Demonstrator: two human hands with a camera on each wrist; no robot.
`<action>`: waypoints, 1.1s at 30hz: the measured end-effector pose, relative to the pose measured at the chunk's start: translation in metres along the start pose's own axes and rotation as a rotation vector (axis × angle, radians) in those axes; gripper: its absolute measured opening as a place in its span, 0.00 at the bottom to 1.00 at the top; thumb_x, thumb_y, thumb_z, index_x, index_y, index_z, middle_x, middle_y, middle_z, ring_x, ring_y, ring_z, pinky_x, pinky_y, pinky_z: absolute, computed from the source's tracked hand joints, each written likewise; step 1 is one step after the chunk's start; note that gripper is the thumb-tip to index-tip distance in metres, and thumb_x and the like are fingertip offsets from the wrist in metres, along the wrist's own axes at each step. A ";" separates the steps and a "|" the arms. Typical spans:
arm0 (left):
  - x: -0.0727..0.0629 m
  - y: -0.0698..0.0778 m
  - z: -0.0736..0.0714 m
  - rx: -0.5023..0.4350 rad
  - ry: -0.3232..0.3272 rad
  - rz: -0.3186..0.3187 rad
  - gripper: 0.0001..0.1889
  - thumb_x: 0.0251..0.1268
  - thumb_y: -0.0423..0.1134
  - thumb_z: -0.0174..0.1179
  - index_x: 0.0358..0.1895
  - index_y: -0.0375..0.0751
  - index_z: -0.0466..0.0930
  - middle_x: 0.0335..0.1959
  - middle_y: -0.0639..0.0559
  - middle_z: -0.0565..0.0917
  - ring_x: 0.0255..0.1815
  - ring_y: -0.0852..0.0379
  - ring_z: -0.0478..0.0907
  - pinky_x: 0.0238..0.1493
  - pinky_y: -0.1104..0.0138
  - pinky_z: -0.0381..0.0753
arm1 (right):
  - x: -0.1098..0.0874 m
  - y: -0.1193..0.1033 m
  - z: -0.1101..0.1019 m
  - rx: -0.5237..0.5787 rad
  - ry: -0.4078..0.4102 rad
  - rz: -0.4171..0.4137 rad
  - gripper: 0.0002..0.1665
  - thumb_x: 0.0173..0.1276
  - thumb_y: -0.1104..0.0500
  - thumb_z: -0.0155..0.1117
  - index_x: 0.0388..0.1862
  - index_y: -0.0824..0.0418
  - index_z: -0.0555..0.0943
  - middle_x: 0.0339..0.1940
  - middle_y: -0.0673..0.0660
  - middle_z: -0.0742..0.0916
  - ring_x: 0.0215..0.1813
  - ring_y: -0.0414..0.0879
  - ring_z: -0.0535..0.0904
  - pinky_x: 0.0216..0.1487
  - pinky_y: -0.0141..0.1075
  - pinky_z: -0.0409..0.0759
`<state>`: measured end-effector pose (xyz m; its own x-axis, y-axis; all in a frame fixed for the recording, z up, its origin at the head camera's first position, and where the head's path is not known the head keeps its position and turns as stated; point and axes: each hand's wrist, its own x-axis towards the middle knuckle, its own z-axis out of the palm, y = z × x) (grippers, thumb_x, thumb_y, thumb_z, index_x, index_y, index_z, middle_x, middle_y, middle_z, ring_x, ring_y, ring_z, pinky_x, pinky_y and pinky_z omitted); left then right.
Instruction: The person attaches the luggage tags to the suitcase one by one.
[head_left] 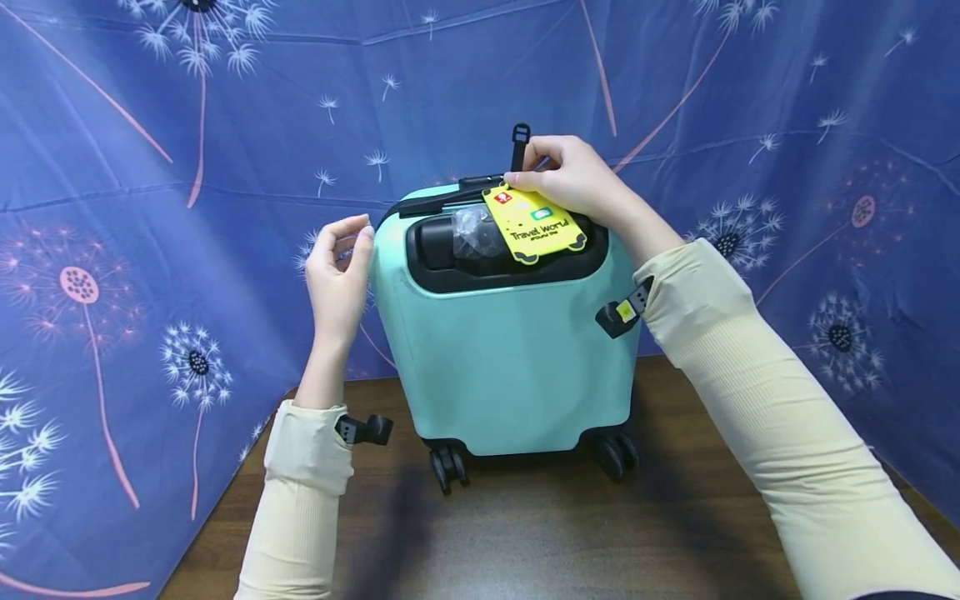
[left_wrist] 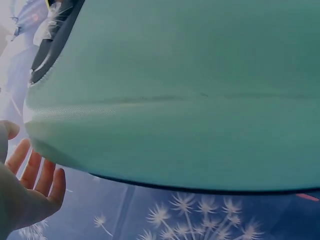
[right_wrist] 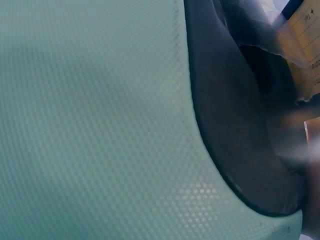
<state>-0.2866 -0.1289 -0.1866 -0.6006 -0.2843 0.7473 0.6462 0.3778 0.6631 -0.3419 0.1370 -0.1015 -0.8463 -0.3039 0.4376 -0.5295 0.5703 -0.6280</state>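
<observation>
A mint-green suitcase [head_left: 510, 367] stands upright on its wheels. My right hand [head_left: 573, 175] pinches a yellow luggage tag [head_left: 536, 229] by its top end, just over the suitcase's top edge. The tag's black strap [head_left: 519, 146] sticks up beside the fingers, a buckle at its tip. Printed with "Travel World", the tag hangs across the black recess [head_left: 510, 279] and partly covers it. At the suitcase's upper left corner is my left hand [head_left: 337, 279], fingers loosely bent and holding nothing. The left wrist view shows those fingers [left_wrist: 46, 175] right at the green shell.
Clear plastic wrap [head_left: 477, 232] covers part of the black handle in the recess. Black wheels [head_left: 447, 467] rest on the brown wooden table [head_left: 517, 533]. A blue cloth with dandelion prints [head_left: 247, 150] hangs behind and on both sides.
</observation>
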 end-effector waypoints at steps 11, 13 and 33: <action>0.034 0.014 0.019 0.024 -0.089 0.042 0.12 0.68 0.41 0.54 0.48 0.39 0.81 0.44 0.45 0.85 0.45 0.53 0.81 0.46 0.72 0.74 | -0.002 0.000 -0.001 -0.017 0.018 -0.013 0.16 0.65 0.46 0.61 0.29 0.56 0.73 0.36 0.52 0.77 0.34 0.44 0.73 0.36 0.32 0.70; 0.039 0.018 0.022 0.053 -0.116 0.044 0.13 0.68 0.41 0.54 0.48 0.38 0.81 0.43 0.44 0.85 0.45 0.51 0.81 0.47 0.72 0.74 | -0.002 0.000 0.000 -0.022 0.019 -0.015 0.16 0.65 0.46 0.61 0.29 0.56 0.73 0.36 0.52 0.77 0.35 0.44 0.73 0.37 0.32 0.70; 0.069 0.046 0.068 0.444 -0.512 0.053 0.15 0.71 0.42 0.51 0.51 0.40 0.80 0.43 0.45 0.84 0.44 0.54 0.79 0.50 0.64 0.74 | -0.004 -0.001 0.001 -0.036 0.035 -0.045 0.16 0.64 0.45 0.61 0.34 0.57 0.78 0.35 0.52 0.78 0.36 0.44 0.73 0.39 0.32 0.69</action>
<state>-0.3305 -0.0715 -0.1071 -0.7915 0.1567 0.5908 0.4920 0.7368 0.4638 -0.3383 0.1367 -0.1030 -0.8189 -0.3031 0.4875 -0.5638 0.5843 -0.5837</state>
